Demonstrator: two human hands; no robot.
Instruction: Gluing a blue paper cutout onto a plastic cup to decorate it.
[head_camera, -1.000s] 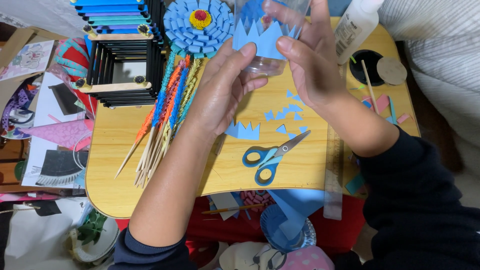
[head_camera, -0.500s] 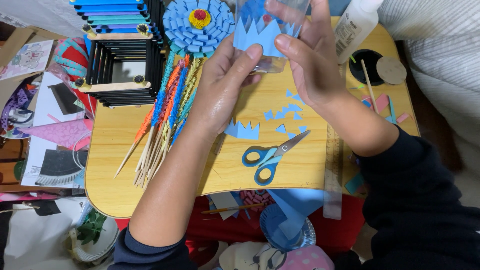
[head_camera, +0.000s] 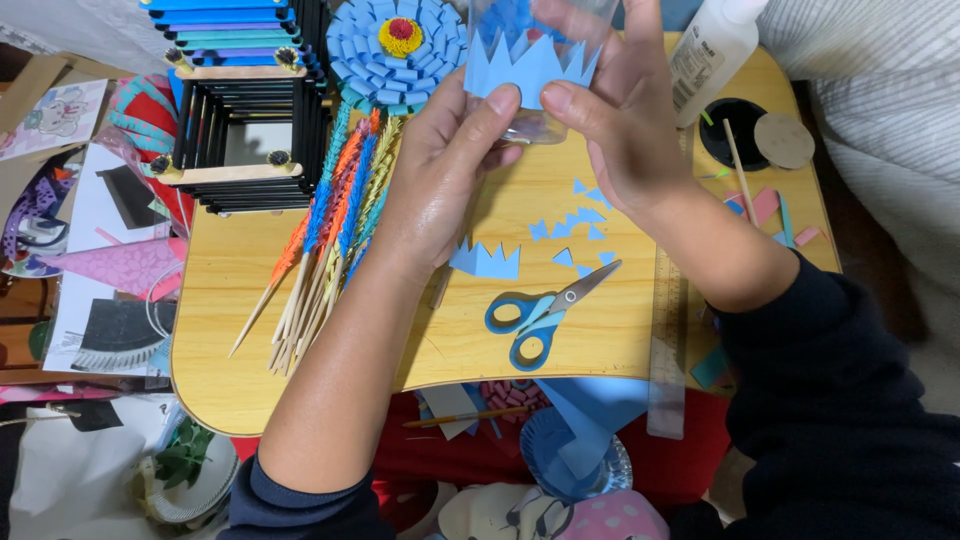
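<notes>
Both hands up over the far edge of the tabletop (head_camera: 240, 330). Left hand (head_camera: 445, 165) and right hand (head_camera: 620, 120) pinch a blue zigzag paper strip (head_camera: 530, 65) against a clear plastic cup (head_camera: 540, 125), strip between thumbs. Risk: strip slips or creases on the slick cup; loose grip could drop it near the scissors (head_camera: 545, 305).

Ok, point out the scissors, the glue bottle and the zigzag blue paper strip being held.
scissors (head_camera: 545, 310): head view, at the blade pivot.
glue bottle (head_camera: 710, 55): head view, on its white body.
zigzag blue paper strip (head_camera: 530, 70): head view, on its middle.
</notes>
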